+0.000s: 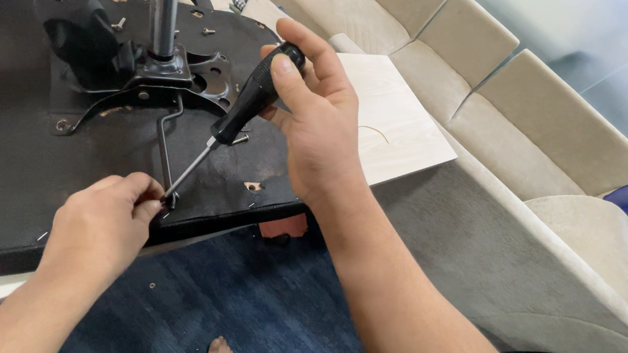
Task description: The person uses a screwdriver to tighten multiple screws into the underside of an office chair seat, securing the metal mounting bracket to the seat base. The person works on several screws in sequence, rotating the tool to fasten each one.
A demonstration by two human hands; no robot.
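Head view, looking down. Right hand (320,122) clenched around the black handle of a screwdriver (246,106), thumb pressed on the upper end of the handle, thin metal shaft slanting down and to the left. Left hand (104,223) pinched shut at the tip of the shaft, fingers (143,193) closed on something very small there, probably a screw, too tiny to tell for sure. Tip placed near the front edge of an upturned chair seat (5,152), dark and fabric-covered, lying on a pale desk (394,126). Black metal chair mechanism (135,75) bolted on the seat, grey column (163,18) rising from it, thin bent lever rod (165,148) hanging down close to the left fingers. A few loose screws (208,32) scattered on the seat further back. Beige sofa (492,113) on the right, blue carpet (226,300) below, bare toes (219,350) at the bottom.

Screwdriver likely light and stiff, ribbed handle good against slipping; best held around the thick handle. Small screw easy to drop, best pinched with fingertips.
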